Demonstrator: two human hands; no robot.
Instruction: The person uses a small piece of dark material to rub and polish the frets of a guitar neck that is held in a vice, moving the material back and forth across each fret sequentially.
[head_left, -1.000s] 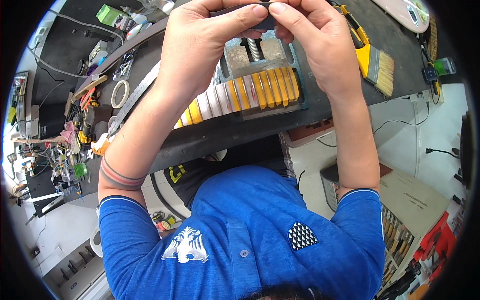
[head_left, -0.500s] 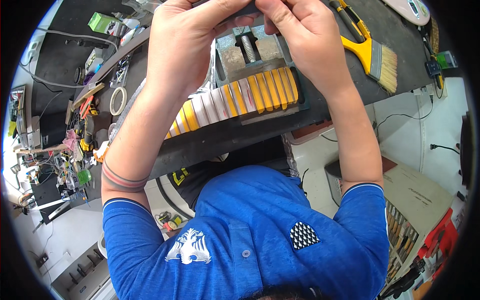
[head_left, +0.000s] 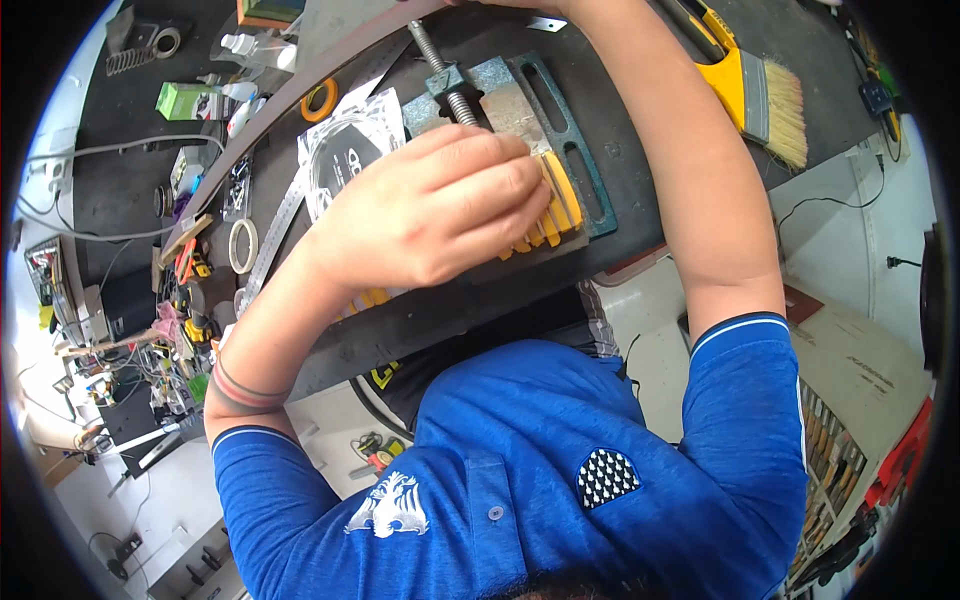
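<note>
My left hand (head_left: 430,205) lies over what looks like a fretted guitar neck (head_left: 563,195), its frets separated by yellow and white tape. The fingers curl down around its near right end; my thumb and fingertips are hidden beneath the hand. Under the neck sits a green vise (head_left: 590,185) with a threaded screw (head_left: 428,48). My right hand (head_left: 555,4) reaches past the vise to the top edge, where the picture cuts off its fingers. Whatever it touches is out of sight.
A long dark strip (head_left: 270,120) crosses the left of the bench. Near it lie a clear packet (head_left: 345,150), a steel ruler (head_left: 280,230), an orange tape roll (head_left: 319,100) and a white ring (head_left: 243,246). A yellow-handled brush (head_left: 770,110) lies at right.
Both hands were together at the top edge, holding a dark piece. My left hand has come down onto the neck; the right has gone farther up, mostly out of the picture.
</note>
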